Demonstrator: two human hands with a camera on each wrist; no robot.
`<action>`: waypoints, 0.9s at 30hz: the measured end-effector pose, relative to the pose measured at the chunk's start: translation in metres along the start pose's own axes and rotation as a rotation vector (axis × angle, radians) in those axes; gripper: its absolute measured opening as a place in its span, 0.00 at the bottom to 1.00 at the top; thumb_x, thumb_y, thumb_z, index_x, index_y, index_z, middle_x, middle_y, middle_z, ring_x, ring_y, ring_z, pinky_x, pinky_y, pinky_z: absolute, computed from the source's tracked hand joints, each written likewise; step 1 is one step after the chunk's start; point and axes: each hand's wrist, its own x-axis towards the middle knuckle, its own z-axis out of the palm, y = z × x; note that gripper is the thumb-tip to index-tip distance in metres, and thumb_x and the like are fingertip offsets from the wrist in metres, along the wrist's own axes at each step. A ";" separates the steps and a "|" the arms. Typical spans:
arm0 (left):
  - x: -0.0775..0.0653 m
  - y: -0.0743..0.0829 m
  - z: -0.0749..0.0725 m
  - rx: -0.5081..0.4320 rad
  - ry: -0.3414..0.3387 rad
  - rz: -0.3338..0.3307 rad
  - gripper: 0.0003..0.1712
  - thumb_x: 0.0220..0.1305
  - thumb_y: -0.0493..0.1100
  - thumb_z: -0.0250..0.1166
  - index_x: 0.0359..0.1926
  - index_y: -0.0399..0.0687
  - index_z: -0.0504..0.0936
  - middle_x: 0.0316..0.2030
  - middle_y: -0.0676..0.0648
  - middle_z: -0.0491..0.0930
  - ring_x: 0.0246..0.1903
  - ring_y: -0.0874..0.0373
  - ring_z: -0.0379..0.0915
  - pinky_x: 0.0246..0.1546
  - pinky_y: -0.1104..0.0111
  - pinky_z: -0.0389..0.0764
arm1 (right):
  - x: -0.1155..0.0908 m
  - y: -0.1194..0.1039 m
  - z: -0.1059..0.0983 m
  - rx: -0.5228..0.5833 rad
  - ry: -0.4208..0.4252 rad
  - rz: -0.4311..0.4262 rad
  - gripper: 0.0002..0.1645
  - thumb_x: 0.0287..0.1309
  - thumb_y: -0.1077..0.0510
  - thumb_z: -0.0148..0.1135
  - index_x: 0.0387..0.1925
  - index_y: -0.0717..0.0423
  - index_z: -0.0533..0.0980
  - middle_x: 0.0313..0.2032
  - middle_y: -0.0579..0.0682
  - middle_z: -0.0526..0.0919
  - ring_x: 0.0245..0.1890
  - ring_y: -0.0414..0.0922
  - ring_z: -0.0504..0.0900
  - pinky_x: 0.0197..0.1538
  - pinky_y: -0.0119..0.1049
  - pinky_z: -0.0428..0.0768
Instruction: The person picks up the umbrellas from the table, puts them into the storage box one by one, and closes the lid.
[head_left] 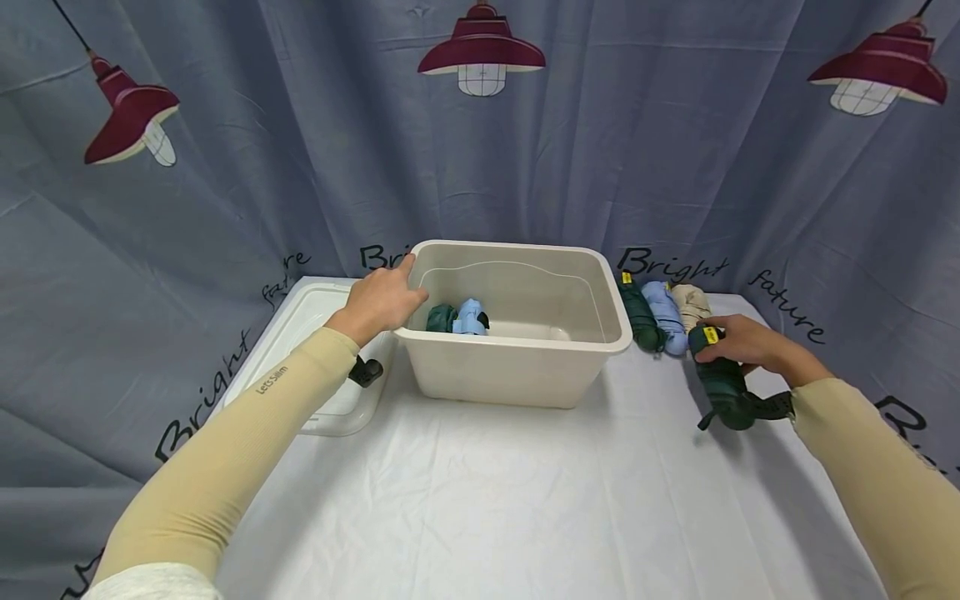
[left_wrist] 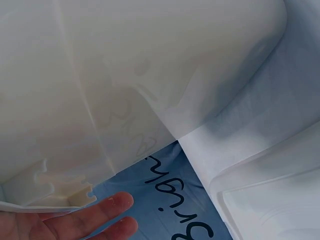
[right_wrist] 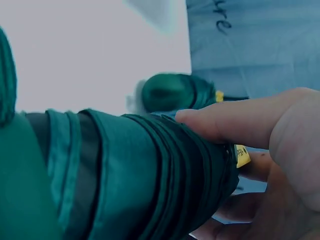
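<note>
A green folded umbrella [head_left: 722,379] with a yellow label is in my right hand [head_left: 742,342], whose thumb and fingers go round its labelled end. In the right wrist view its pleated fabric [right_wrist: 130,170] fills the lower left. My left hand [head_left: 378,304] rests on the left rim of a white plastic bin [head_left: 510,371], fingers straight along the outside in the left wrist view. Inside the bin lie a dark green umbrella [head_left: 441,317] and a light blue umbrella [head_left: 470,317], partly hidden by the front wall.
Right of the bin, a green umbrella [head_left: 637,312], a blue umbrella [head_left: 665,317] and a beige umbrella [head_left: 691,304] lie side by side. A white lid [head_left: 292,329] lies left of the bin, partly under my left arm. A blue-grey curtain [head_left: 337,150] hangs behind the white-covered table [head_left: 510,492].
</note>
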 end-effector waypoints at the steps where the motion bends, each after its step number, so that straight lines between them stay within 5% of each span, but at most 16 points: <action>1: 0.000 0.000 0.000 0.000 0.000 0.000 0.45 0.70 0.59 0.49 0.81 0.50 0.46 0.55 0.36 0.80 0.45 0.45 0.80 0.37 0.53 0.78 | -0.001 -0.004 -0.001 -0.001 0.004 -0.011 0.55 0.63 0.49 0.66 0.75 0.75 0.46 0.62 0.80 0.58 0.54 0.69 0.75 0.47 0.59 0.83; 27: 0.001 0.000 -0.002 0.017 -0.008 0.005 0.46 0.71 0.59 0.50 0.81 0.49 0.45 0.62 0.34 0.76 0.53 0.40 0.79 0.43 0.48 0.79 | -0.019 -0.099 -0.028 0.002 0.074 -0.127 0.53 0.65 0.50 0.65 0.77 0.68 0.47 0.64 0.76 0.61 0.50 0.62 0.80 0.45 0.55 0.85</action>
